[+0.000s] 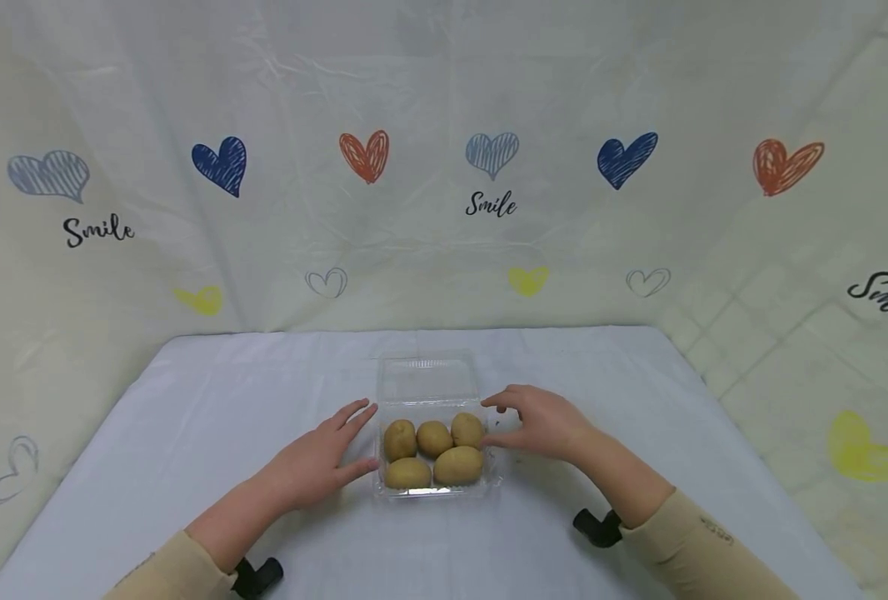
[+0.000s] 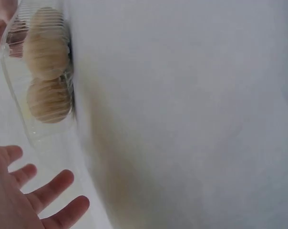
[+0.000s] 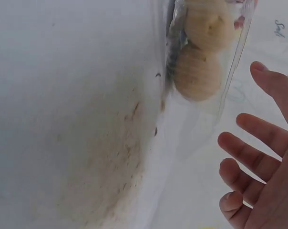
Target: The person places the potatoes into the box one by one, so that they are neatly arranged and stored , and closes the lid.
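A clear plastic clamshell box (image 1: 429,493) stands on the white cloth with its lid (image 1: 427,379) raised at the back. Several potatoes (image 1: 458,466) lie in its base in two rows. My left hand (image 1: 315,462) is at the box's left side, fingers spread and relaxed; in the left wrist view a gap shows between these fingers (image 2: 56,188) and the box wall. On the other side my right hand (image 1: 541,423) has its fingers loosely bent near the right wall and holds nothing. Whether its thumb touches the rim, I cannot tell.
White cloth covers the table (image 1: 264,392). Dark specks of dirt (image 3: 127,152) lie on it to the right of the box. A backdrop (image 1: 429,233) printed with hearts and "Smile" hangs behind and at both sides. Black wrist mounts (image 1: 597,528) sit under the forearms.
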Tool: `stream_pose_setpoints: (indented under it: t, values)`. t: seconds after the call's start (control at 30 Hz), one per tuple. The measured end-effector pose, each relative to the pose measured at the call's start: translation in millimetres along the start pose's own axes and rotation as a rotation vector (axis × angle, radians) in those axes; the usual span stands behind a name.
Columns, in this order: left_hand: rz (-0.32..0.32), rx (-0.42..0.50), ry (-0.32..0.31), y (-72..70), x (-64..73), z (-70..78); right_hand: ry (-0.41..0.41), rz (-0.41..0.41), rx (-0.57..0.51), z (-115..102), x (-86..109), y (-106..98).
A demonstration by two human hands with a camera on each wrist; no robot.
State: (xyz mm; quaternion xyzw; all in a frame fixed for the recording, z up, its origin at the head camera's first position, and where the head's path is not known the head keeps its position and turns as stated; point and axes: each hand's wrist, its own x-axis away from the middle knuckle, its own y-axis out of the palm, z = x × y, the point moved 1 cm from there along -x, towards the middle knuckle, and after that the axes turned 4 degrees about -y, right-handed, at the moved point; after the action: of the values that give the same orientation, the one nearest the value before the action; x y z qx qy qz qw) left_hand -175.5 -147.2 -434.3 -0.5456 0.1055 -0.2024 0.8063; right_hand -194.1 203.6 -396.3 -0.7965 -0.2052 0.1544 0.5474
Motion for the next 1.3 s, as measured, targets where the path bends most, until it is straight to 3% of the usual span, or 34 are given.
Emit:
stream_pose_setpoints:
  t: [0.23, 0.6, 0.97, 1.3]
  values:
    - [-0.078, 0.138, -0.125, 0.9, -12.9, -3.0, 0.114, -0.046, -0.066, 19.0, -3.8, -0.4]
    - [-0.171, 0.329, -0.143, -0.6, -32.8, -7.3, 0.148, -0.144, -0.200, 42.2, -21.1, 12.3]
    - [-0.191, 0.353, -0.147, 1.7, -48.0, -13.9, 0.138, -0.173, -0.231, 48.6, -34.7, 15.5]
    - [-0.197, 0.374, -0.157, -3.3, -50.5, -15.4, 0.110, -0.185, -0.244, 47.0, -40.9, 15.3]
